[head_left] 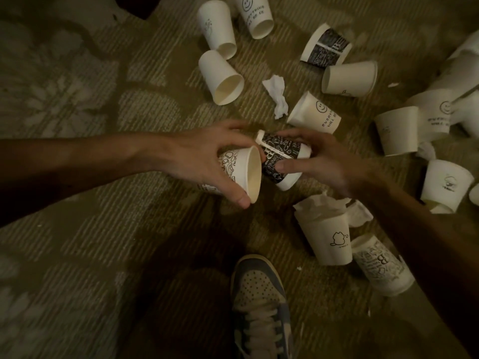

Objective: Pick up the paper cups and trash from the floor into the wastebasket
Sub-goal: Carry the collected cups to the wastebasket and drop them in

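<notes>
My left hand (207, 159) grips a white doodle-printed paper cup (242, 172) on its side, mouth facing right. My right hand (321, 161) holds a black-patterned paper cup (281, 156), its narrow end right at the white cup's mouth. Several more paper cups lie scattered on the carpet, among them a plain white one (220, 76), a smiley cup (315, 114) and a cat-drawing cup (326, 237) with tissue stuffed in its top. A crumpled tissue (277, 95) lies just beyond my hands. No wastebasket is in view.
Patterned olive carpet (90, 229) stretches to the left and front. My sneaker (261, 304) stands below the hands. More cups crowd the right edge, with a text-printed cup (381, 265) beside my right forearm and a wad of tissue (359, 213) behind it.
</notes>
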Demonstrator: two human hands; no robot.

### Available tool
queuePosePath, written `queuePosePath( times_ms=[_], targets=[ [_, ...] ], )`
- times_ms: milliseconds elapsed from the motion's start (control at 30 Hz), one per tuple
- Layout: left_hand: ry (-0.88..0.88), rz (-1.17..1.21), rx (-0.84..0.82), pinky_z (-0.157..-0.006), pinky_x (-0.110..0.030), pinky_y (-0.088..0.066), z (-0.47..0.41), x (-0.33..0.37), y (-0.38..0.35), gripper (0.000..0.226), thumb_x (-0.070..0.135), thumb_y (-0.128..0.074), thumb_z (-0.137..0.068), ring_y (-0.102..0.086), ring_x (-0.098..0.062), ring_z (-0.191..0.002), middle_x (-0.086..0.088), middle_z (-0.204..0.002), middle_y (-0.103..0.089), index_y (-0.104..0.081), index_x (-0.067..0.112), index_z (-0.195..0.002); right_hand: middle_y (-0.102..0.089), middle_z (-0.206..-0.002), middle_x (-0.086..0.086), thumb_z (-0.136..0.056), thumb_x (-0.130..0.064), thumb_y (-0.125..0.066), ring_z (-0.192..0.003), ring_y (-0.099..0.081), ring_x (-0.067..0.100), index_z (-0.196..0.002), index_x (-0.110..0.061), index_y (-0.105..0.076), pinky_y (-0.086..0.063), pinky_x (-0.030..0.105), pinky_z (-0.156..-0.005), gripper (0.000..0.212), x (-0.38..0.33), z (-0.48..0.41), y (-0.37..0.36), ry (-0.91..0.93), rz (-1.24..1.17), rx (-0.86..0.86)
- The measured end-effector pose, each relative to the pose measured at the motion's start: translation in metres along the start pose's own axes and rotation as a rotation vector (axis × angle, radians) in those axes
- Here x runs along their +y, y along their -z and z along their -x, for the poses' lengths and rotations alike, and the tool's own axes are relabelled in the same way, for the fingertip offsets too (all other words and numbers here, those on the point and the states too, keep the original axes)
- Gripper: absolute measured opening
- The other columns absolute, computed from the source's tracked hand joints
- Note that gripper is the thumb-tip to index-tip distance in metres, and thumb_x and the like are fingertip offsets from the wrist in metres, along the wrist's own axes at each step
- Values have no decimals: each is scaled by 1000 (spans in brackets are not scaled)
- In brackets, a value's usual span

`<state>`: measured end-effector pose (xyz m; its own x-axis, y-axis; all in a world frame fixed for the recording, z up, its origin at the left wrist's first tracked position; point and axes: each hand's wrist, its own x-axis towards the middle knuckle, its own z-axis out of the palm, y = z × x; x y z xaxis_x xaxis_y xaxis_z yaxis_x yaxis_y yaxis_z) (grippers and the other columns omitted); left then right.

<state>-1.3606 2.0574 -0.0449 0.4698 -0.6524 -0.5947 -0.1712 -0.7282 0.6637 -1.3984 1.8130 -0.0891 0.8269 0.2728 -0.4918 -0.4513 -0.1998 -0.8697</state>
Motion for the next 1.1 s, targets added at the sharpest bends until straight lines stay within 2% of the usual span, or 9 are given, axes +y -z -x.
queuePosePath(
  times_ms=[100, 200, 300, 533, 600, 667, 767, 900, 1100],
  targets=[
    [-67, 67, -22, -113, -34, -31, 1, 10, -2, 74, 74, -77, -39, -26, -2, -143, 20, -152, -33, -53, 68, -109, -73, -107, -12, -58, -25, -83, -97, -69, 4, -115, -35, -66, -55, 19, -67, 61, -9, 1, -1, -10, 42, -88],
    [-139, 337, -95, -85, -26, -56, 1, 9, -2, 63, 54, -84, -52, -62, -3, -111, 16, -116, -66, -64, 49, -112, -69, -115, -14, -59, -24, -82, -100, -68, 4, -127, -33, -59, -56, 22, -65, 73, -13, 2, 0, -23, 10, -132],
    [-121, 474, -136, -77, -23, -57, 2, 4, -1, 61, 42, -86, -57, -68, -9, -104, 9, -112, -71, -66, 41, -115, -65, -124, 7, -60, -17, -79, -111, -67, 23, -133, -25, -53, -58, 39, -80, 78, -11, 0, 5, -93, -177, -155],
    [-64, 529, -15, -77, -26, -59, -8, 2, -3, 62, 47, -88, -51, -70, -9, -101, 9, -109, -73, -69, 40, -110, -70, -111, 3, -69, -18, -73, -98, -71, 16, -117, -18, -61, -58, 26, -73, 50, -14, -10, 3, -97, -224, -97],
    [-47, 515, 12, -78, -28, -60, -10, 0, -4, 67, 48, -88, -51, -71, -9, -100, 8, -108, -74, -68, 35, -113, -72, -102, -3, -71, -25, -73, -92, -72, 12, -109, -19, -64, -58, 24, -70, 40, -18, -15, 12, -54, -85, 33],
    [-33, 526, 44, -75, -27, -60, -11, -2, -5, 68, 48, -89, -50, -72, -10, -98, 7, -105, -75, -68, 31, -113, -72, -98, -3, -80, -29, -74, -82, -70, 9, -105, -22, -65, -57, 24, -68, 28, -20, -24, 29, 31, 170, 293],
    [-2, 557, 89, -71, -26, -60, -13, -6, -4, 68, 48, -88, -48, -72, -10, -94, 7, -103, -75, -68, 31, -111, -62, -115, 0, -82, -35, -77, -98, -61, 12, -125, -17, -56, -53, 32, -81, 51, -12, -38, 55, 105, 613, 540],
    [25, 567, 123, -76, -32, -61, -16, -9, -1, 70, 49, -88, -46, -72, -12, -95, 6, -103, -76, -68, 30, -111, -47, -140, 15, -70, -37, -86, -126, -46, 31, -142, -12, -39, -42, 43, -101, 90, 11, -51, 62, 75, 890, 384],
    [68, 580, 156, -81, -42, -61, -14, -12, 2, 74, 49, -88, -45, -73, -14, -96, 4, -105, -75, -67, 29, -113, -46, -143, 19, -76, -31, -82, -128, -46, 37, -147, -14, -31, -40, 43, -96, 89, 33, -69, 58, 44, 901, 369]
  ],
)
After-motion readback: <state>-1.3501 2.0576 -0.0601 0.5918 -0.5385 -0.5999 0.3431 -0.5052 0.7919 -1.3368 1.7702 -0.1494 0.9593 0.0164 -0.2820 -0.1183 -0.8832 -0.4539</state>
